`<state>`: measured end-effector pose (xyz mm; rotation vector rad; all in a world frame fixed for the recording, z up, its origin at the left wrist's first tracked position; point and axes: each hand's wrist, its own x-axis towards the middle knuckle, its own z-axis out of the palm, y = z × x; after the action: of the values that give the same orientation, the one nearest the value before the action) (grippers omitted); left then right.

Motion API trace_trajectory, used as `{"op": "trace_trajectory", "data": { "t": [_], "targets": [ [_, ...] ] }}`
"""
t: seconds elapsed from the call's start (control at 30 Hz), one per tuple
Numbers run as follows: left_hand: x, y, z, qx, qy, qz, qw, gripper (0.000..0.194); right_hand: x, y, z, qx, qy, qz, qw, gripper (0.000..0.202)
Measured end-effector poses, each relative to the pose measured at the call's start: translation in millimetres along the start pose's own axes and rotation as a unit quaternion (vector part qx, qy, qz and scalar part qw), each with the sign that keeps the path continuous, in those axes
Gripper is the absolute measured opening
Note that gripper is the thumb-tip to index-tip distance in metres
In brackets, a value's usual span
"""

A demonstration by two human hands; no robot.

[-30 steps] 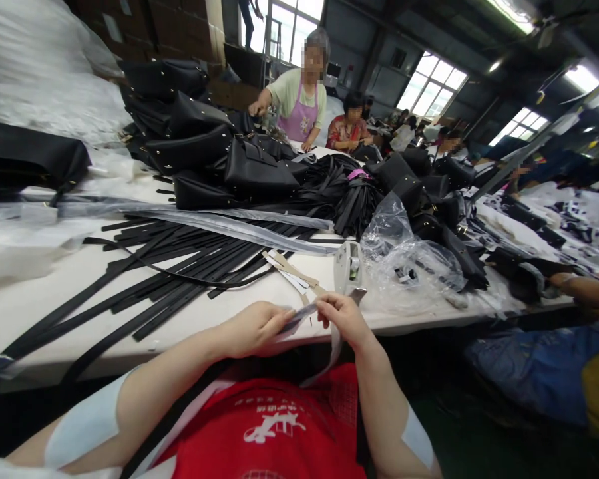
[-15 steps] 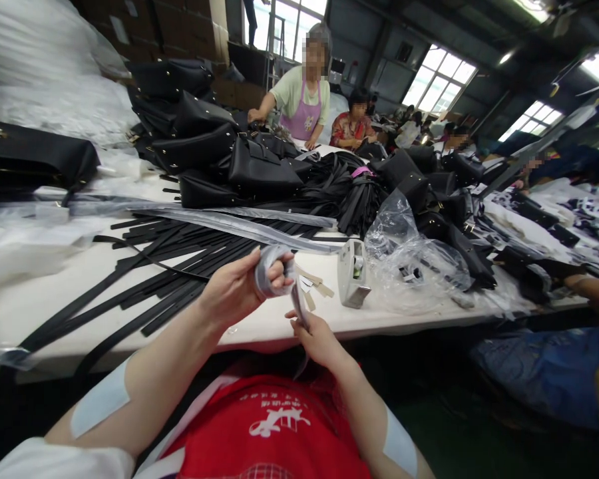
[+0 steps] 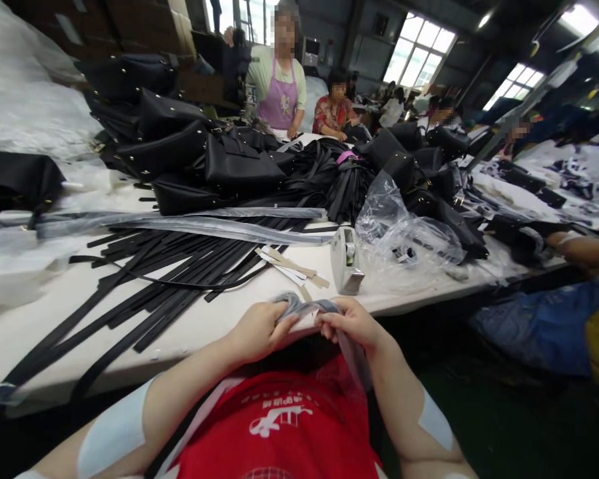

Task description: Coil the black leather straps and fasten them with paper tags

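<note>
Just over the table's front edge, both hands are on one grey strap in a translucent plastic sleeve (image 3: 290,303). My left hand (image 3: 262,326) is closed on its looped part. My right hand (image 3: 350,322) pinches the strip a little to the right, and a loose length hangs below it in front of the red apron. Between the hands the strip spans a short gap. Beyond them, a tape dispenser (image 3: 348,263) stands on the white table (image 3: 204,339), with several white and tan paper strips (image 3: 292,266) lying to its left.
Many black straps (image 3: 180,259) fan across the table, with long plastic-sleeved strips (image 3: 229,228) behind them. Black handbags (image 3: 239,159) are piled further back. Crumpled clear plastic (image 3: 409,233) lies right of the dispenser. Co-workers (image 3: 282,93) stand and sit across the table; another person's arm (image 3: 584,249) reaches in at right.
My left hand has lowered toward me, and the rolled strap has loosened into a loop. My right hand has moved right, drawing out the strip. The co-worker opposite has raised a dark item.
</note>
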<state>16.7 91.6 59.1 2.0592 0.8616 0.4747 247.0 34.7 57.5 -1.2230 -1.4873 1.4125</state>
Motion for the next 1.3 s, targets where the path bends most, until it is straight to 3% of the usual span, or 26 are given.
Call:
{"op": "trace_trajectory", "data": {
  "t": [0.07,0.17,0.37,0.47,0.53,0.63,0.67,0.73,0.8,0.83,0.9,1.03,1.1,1.17,1.23,1.3],
  "targets": [
    [0.3,6.8,0.7,-0.121,-0.092,-0.085,0.985,0.053,-1.6,11.8,-8.5,-0.153,0.075,-0.019,0.985,0.030],
    [4.4,11.9,6.6,-0.280,-0.196,-0.185,0.921,0.064,-11.5,27.2,-12.5,-0.287,0.161,-0.031,0.944,0.031],
    [26.9,7.0,32.4,-0.491,-0.222,-0.315,0.781,0.076,-42.2,65.1,-16.3,-0.227,0.133,-0.026,0.964,0.028],
    [57.4,15.1,31.3,-0.554,-0.189,-0.308,0.750,0.070,-52.7,85.1,-16.2,-0.164,0.147,0.019,0.975,0.016],
    [83.6,27.3,32.7,-0.589,-0.133,-0.266,0.751,0.058,-55.4,92.5,-9.7,-0.080,0.144,0.037,0.986,0.024],
    [115.9,47.8,54.3,-0.597,-0.060,-0.180,0.780,0.047,-53.4,91.4,6.6,0.140,0.064,0.047,0.987,0.035],
    [122.0,53.2,66.4,-0.575,-0.038,-0.144,0.805,0.045,-52.4,88.1,11.2,0.221,0.029,0.046,0.974,0.040],
    [126.5,60.0,91.7,-0.468,0.004,-0.055,0.882,0.041,-52.2,78.9,15.2,0.361,-0.042,0.037,0.931,0.047],
    [123.8,61.3,109.8,-0.290,0.016,0.047,0.956,0.039,-56.2,68.9,11.1,0.456,-0.105,0.025,0.883,0.051],
    [121.4,60.0,114.4,-0.191,0.007,0.090,0.977,0.039,-59.9,64.5,6.7,0.491,-0.129,0.019,0.861,0.051],
    [116.8,54.3,115.9,-0.022,-0.034,0.154,0.987,0.038,-69.7,57.0,-3.7,0.547,-0.149,-0.001,0.824,0.043],
    [108.3,39.0,107.0,0.125,-0.114,0.269,0.948,0.036,-85.7,47.0,-17.2,0.629,-0.071,-0.048,0.773,0.025],
    [102.7,32.6,102.5,0.153,-0.146,0.269,0.940,0.036,-87.4,43.7,-17.2,0.642,-0.027,-0.043,0.765,0.031],
    [96.1,26.6,96.6,0.149,-0.178,0.208,0.950,0.034,-87.0,39.7,-13.8,0.625,0.009,-0.027,0.780,0.045],
    [89.0,19.7,87.5,0.085,-0.220,0.120,0.964,0.035,-87.3,32.7,-9.0,0.557,0.078,-0.030,0.826,0.064],
    [81.1,11.2,75.2,-0.028,-0.279,0.021,0.960,0.043,-87.6,22.4,-4.9,0.402,0.213,-0.075,0.887,0.071]
  ]
}}
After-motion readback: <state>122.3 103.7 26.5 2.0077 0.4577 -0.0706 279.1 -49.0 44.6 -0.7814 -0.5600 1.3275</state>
